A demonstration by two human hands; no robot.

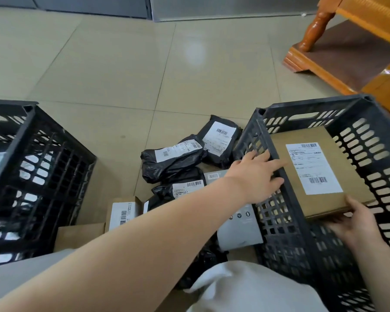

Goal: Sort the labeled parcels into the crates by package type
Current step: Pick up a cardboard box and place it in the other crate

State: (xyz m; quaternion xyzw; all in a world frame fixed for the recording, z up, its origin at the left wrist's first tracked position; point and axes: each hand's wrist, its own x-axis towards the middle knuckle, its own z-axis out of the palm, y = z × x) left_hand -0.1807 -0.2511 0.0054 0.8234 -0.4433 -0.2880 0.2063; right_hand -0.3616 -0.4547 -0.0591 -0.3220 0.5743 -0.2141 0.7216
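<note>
Right hand (358,224): grips box (320,172) corner inside crate (277,158).
Left hand (254,174): fingers straight, resting on rim.
Risk: one-corner grip, box may tip.

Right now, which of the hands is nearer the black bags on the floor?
Left. The left hand rests on the right crate's rim, just beside the black bags. The right hand holds the box inside that crate, farther away.

Two black crates (38,167), perhaps four black poly bags (171,161), about four boxes (320,170)
</note>
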